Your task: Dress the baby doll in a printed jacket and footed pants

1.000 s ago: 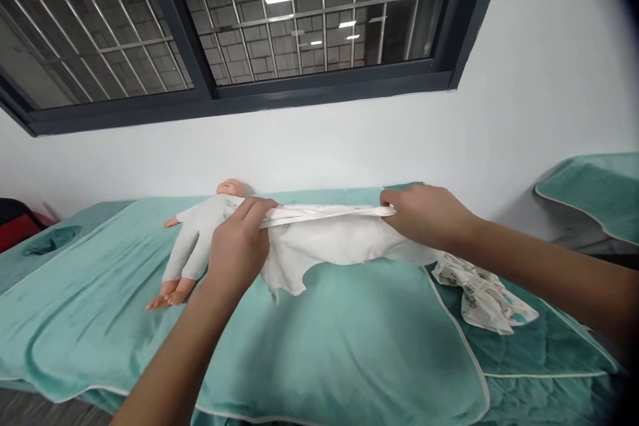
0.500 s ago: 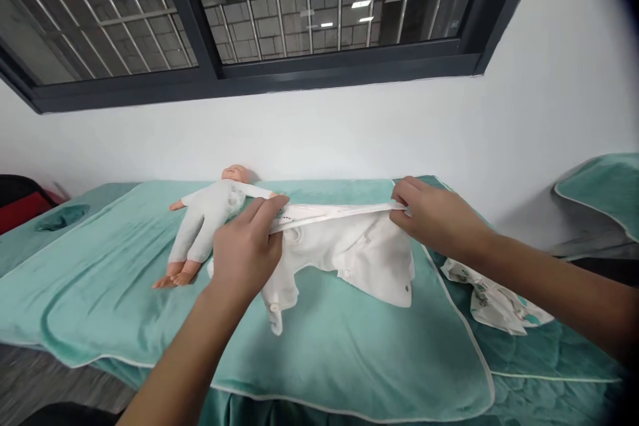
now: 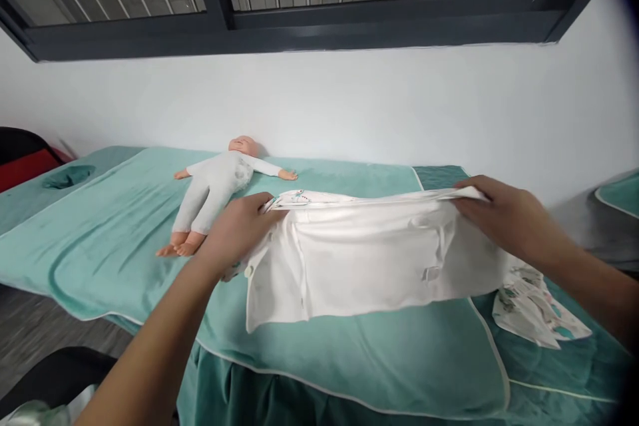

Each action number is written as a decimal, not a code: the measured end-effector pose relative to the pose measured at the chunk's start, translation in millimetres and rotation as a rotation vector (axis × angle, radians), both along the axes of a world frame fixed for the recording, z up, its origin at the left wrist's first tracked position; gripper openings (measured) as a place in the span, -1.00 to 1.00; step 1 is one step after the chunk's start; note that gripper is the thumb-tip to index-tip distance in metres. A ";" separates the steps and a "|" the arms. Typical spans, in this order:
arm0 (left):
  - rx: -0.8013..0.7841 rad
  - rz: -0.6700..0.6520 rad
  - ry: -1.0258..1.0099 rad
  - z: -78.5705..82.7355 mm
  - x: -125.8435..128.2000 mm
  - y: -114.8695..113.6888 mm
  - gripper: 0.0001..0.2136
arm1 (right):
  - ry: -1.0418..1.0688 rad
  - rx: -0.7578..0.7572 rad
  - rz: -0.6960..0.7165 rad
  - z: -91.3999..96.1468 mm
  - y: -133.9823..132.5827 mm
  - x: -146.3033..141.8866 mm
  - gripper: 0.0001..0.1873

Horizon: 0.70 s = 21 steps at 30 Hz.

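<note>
White garment [image 3: 349,259], print [image 3: 299,198] along far edge, round fastener [image 3: 248,271] at left, hangs over green blanket [image 3: 389,366], centre. Left hand [image 3: 242,229] and right hand [image 3: 509,216] grip far edge. Doll [image 3: 214,186] lies left on blanket.

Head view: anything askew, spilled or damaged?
The patterned cloth is bunched, not flat, on the darker green cover, near the right hand. The doll has a rough-looking patch on its torso; can't tell whether that's damage. No spill visible.
</note>
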<state>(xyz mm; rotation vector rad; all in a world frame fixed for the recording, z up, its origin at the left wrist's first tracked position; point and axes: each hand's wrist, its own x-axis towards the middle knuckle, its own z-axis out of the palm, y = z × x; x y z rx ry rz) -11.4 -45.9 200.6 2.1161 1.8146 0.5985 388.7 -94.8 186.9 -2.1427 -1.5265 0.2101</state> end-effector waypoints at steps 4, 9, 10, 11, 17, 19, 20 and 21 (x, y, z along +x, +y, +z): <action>0.034 0.033 0.232 -37.0 11.1 41.3 -0.70 | -0.111 -0.121 0.157 -37.5 37.3 -7.5 -0.67; 0.335 0.063 0.241 -105.2 43.9 57.3 -0.75 | -0.309 0.213 0.240 -124.9 65.3 -65.4 -0.52; 0.321 0.001 0.158 -117.3 52.8 55.0 -0.74 | -0.278 0.237 0.307 -139.9 67.7 -80.9 -0.52; 0.280 -0.086 0.080 -128.1 62.1 52.6 -0.74 | -0.242 0.239 0.333 -152.2 69.8 -95.4 -0.52; 0.152 -0.263 0.047 -166.7 105.5 68.1 -0.69 | -0.289 0.011 0.070 -173.0 89.1 -129.8 -0.55; 0.151 -0.226 0.123 -172.3 111.3 81.9 -0.70 | -0.337 -0.044 0.033 -170.4 94.9 -127.5 -0.51; 0.155 -0.207 0.154 -174.1 112.9 87.8 -0.69 | -0.346 -0.067 0.020 -169.1 97.2 -126.4 -0.48; 0.161 -0.189 0.173 -175.1 114.0 92.5 -0.68 | -0.343 -0.086 0.002 -168.0 99.2 -126.0 -0.46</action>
